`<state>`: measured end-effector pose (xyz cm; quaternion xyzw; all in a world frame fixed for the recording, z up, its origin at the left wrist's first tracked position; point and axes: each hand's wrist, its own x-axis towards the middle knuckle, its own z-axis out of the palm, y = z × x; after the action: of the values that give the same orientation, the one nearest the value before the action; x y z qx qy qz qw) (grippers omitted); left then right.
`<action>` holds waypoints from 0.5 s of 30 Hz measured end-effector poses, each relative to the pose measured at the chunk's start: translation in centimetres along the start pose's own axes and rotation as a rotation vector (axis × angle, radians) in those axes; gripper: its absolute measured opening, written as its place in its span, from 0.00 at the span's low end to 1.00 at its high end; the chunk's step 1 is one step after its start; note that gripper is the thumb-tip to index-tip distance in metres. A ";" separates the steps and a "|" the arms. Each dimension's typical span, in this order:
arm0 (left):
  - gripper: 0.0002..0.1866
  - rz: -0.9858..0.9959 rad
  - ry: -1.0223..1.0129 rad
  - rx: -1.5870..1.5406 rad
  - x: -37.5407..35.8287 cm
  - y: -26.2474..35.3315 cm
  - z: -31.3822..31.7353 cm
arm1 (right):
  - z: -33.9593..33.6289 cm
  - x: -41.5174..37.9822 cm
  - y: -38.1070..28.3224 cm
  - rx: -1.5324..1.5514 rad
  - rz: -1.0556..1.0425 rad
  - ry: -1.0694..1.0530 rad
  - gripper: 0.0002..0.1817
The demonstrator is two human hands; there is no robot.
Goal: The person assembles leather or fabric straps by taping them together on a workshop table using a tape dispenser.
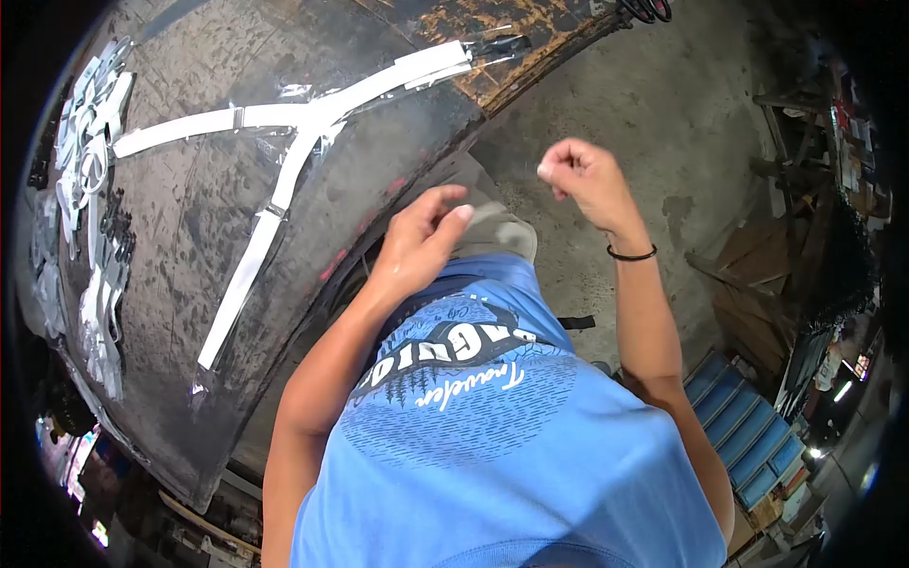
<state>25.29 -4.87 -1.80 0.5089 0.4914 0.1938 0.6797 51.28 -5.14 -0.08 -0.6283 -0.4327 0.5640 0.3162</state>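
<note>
My left hand point(421, 237) hovers in front of my body near the table's edge, thumb and fingers apart, with nothing visible between them. To its right, my right hand point(589, 185) is raised over the floor, its fingers curled toward the thumb; whether something small is between them is too small to tell. A white Y-shaped strap point(312, 115) with metal sliders lies on the dark table point(189, 208), touched by neither hand. Clear plastic shows around its joint and ends.
A heap of white and grey straps point(93, 161) covers the table's far left side. Blue drawers or crates point(743, 426) stand at the lower right. Wooden pieces point(757, 251) lean at the right, beyond the concrete floor point(682, 123). Black-handled scissors point(647, 9) show at the top.
</note>
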 end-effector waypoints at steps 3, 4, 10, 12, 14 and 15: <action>0.18 -0.048 0.049 -0.126 -2.8 -0.5 -2.7 | 1.1 -1.0 3.5 0.032 0.227 -0.055 0.07; 0.17 -0.057 0.105 -0.136 -3.6 -0.3 -3.3 | 1.5 -1.3 4.5 -0.003 0.284 -0.075 0.07; 0.14 -0.026 0.164 -0.194 -7.2 0.2 -4.9 | 4.8 -1.4 9.0 -0.346 0.322 -0.086 0.15; 0.14 0.022 0.147 -0.131 -8.1 0.3 -4.9 | 5.6 -2.0 7.5 -0.584 0.270 -0.064 0.19; 0.13 0.141 0.157 -0.067 -8.5 0.7 -5.2 | 5.9 -2.3 8.7 -0.724 0.131 0.005 0.19; 0.12 0.138 0.166 -0.028 -8.8 1.0 -5.6 | 5.7 -2.1 9.0 -0.850 0.029 0.079 0.20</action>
<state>16.77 -8.31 3.23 0.5144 0.5071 0.2885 0.6286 47.38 -11.43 -8.07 -0.7300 -0.6053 0.3152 0.0375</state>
